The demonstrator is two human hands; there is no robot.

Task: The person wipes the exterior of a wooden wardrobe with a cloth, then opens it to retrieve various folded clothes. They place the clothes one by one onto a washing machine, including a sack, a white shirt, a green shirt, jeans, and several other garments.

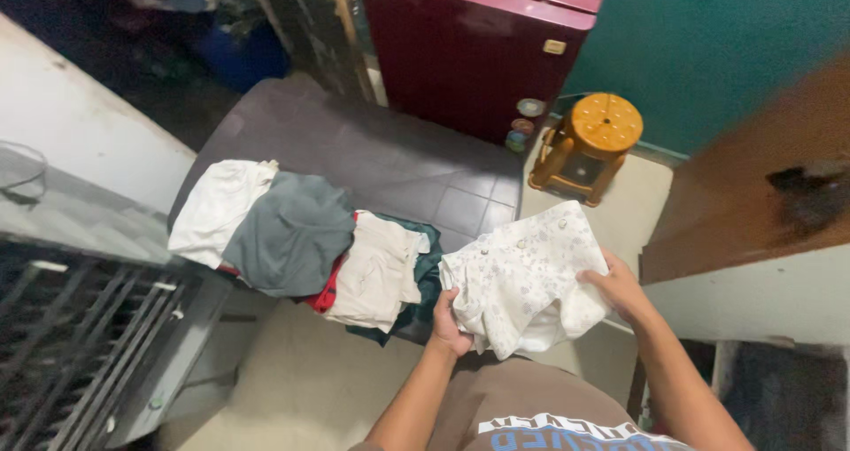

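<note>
From the left of my view I note a white garment (217, 208) lying at the left end of the dark tabletop (372, 146), a grey garment (290, 231) overlapping it, then a cream garment (376, 272) over a dark green one (428, 274), with red cloth showing between. The left hand (448, 325) has its fingers clenched on the lower left edge of a white patterned garment (522, 278), held up just past the tabletop's right end. The right hand (615, 285) grips its right edge. An orange stool (593, 141) stands beyond, near a maroon cabinet (460, 53).
</note>
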